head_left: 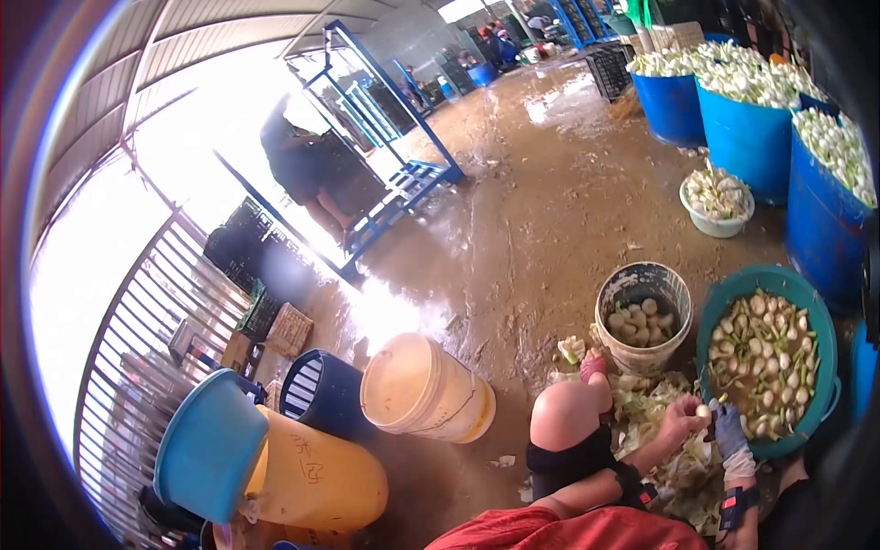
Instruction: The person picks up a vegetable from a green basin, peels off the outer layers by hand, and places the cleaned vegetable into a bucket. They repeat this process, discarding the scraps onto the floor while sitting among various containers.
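Note:
Low at the right, my left hand [681, 419] is bare and closed on a small pale round bulb [703, 412]. Beside it my right hand [730, 431], in a grey glove, is at the rim of a green tub [830, 367]; a small dark thing shows at its fingertips, too small to name. Whitish bulbs with green stems [765, 357] float in the tub's murky water. A white bucket [642, 357] holding peeled round bulbs [642, 323] stands just beyond my left hand. Pale peelings [646, 408] lie on the ground beneath my hands.
Blue barrels [747, 137] heaped with bulbs and a small bowl [720, 223] stand at the upper right. A white bucket [426, 390], a yellow barrel [321, 472] and a blue basin [209, 445] are at the lower left. One person [302, 160] stands by a blue frame [403, 183].

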Available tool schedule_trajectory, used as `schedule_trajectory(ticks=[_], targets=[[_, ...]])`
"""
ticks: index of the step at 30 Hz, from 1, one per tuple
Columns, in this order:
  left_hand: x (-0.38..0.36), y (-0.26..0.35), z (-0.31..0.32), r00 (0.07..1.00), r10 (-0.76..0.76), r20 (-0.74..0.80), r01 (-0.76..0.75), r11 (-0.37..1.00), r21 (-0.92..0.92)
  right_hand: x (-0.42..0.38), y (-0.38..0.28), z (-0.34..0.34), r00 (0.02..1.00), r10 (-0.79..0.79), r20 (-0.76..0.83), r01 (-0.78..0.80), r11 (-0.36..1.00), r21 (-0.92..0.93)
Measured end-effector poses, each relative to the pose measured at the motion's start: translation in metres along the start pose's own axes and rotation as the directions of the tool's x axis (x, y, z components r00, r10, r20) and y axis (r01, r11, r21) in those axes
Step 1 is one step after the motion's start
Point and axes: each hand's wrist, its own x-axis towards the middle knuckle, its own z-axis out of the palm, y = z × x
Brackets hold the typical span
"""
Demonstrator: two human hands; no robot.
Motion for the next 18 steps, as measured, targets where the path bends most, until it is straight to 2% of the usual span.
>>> schedule_trajectory(ticks=[1,3,4,6,7,9,12,13,14,16,17,18], targets=[[-0.001,-0.004,0.006,1.0,-0.008,0.002,0.008,1.0,-0.009,-0.002,0.004,-0.01,1.0,-0.009,0.005,0.009,1.0,0.002],[-0.002,-0.005,0.003,1.0,-0.015,0.004,0.015,1.0,-0.028,-0.004,0.005,-0.013,0.964,-0.231,0.132,0.252,0.95,-0.182],[-0.003,-0.006,0.003,0.999,-0.033,0.012,0.034,0.998,-0.06,-0.005,0.006,-0.015,0.964,-0.231,0.134,0.254,0.949,-0.186],[-0.008,-0.005,0.004,0.998,-0.054,0.024,0.056,0.994,-0.097,-0.02,-0.011,-0.014,0.979,-0.182,0.09,0.186,0.982,-0.034],[-0.009,-0.003,0.003,0.996,-0.071,0.05,0.076,0.99,-0.12,-0.025,-0.017,-0.016,0.98,-0.18,0.087,0.184,0.982,-0.036],[-0.009,0.002,0.004,0.991,-0.098,0.09,0.111,0.983,-0.144,-0.031,-0.026,-0.022,0.966,-0.116,0.233,0.083,0.986,0.146],[-0.005,0.002,0.007,0.984,-0.143,0.109,0.166,0.953,-0.252,-0.03,-0.019,-0.025,0.962,-0.149,0.23,0.117,0.982,0.147],[-0.003,0.001,0.007,0.983,-0.147,0.112,0.172,0.951,-0.257,-0.029,-0.008,-0.03,0.972,-0.165,0.169,0.157,0.986,0.059],[-0.001,0.001,0.008,0.975,-0.176,0.138,0.208,0.939,-0.273,-0.022,-0.002,-0.036,0.973,-0.161,0.165,0.153,0.987,0.056],[0.001,0.0,0.008,0.953,-0.234,0.19,0.284,0.911,-0.3,-0.016,0.01,-0.044,0.929,-0.25,0.274,0.312,0.925,-0.216],[0.0,-0.001,0.009,0.941,-0.261,0.216,0.32,0.893,-0.315,-0.025,-0.011,-0.044,0.962,-0.132,0.238,0.208,0.919,-0.333],[0.001,-0.002,0.011,0.94,-0.264,0.218,0.324,0.89,-0.32,-0.026,-0.013,-0.039,0.964,-0.126,0.236,0.203,0.919,-0.339]])
